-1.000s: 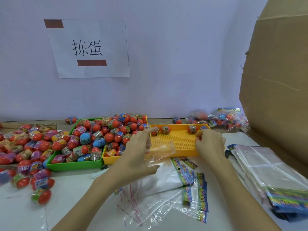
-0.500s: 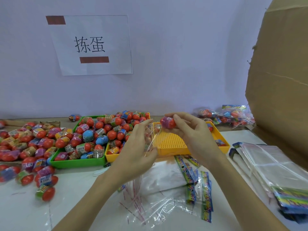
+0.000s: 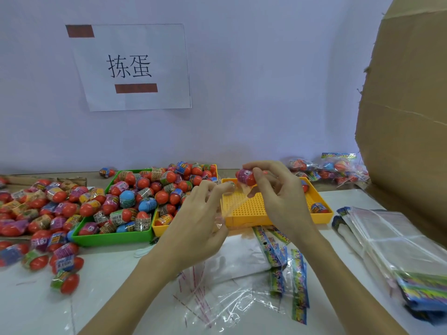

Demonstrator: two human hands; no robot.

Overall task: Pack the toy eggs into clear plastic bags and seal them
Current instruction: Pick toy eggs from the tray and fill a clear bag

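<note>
right grip [image 3: 278, 189] pinches a toy egg [image 3: 245, 176]; left grip [image 3: 200, 213] pinches the clear bag [image 3: 229, 204] mouth.

Light: bright, even, soft shadows
Glare: sheen on clear bags [image 3: 232, 301]
Focus: slightly soft throughout
Edges: wide-angle bowing on cardboard [image 3: 406, 117]

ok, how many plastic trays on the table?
3: green tray at left; middle yellow tray touching its right side; right yellow tray at centre-right. Hidden ones seem unlikely.
</note>
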